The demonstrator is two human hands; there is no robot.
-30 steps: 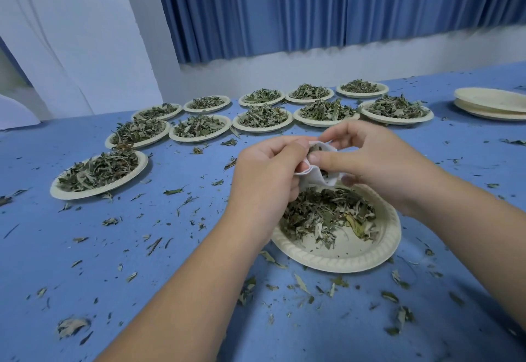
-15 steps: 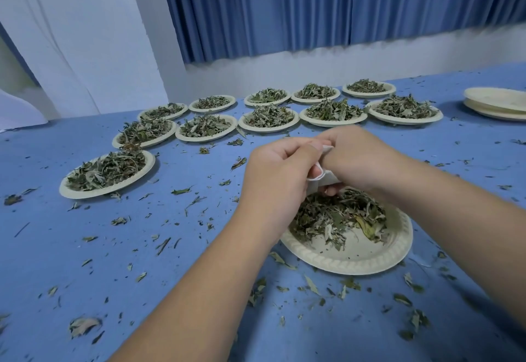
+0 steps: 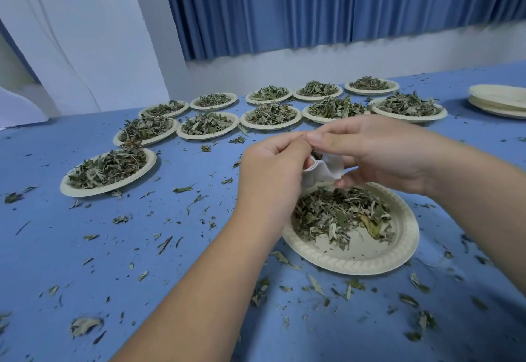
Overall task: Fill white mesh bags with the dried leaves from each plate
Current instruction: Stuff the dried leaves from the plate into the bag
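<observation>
Together, left hand (image 3: 270, 174) and right hand (image 3: 378, 154) pinching mesh bag (image 3: 324, 169), above plate rim (image 3: 410, 236)

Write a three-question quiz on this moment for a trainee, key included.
1. True or false: the near plate is empty of dried leaves.
2. The white mesh bag is held by: A. nothing; B. the left grip and the right grip together; C. one grip alone.
3. Fill in: the stack of empty plates lies at the far ____ side of the table.
Key: 1 false; 2 B; 3 right.
</observation>
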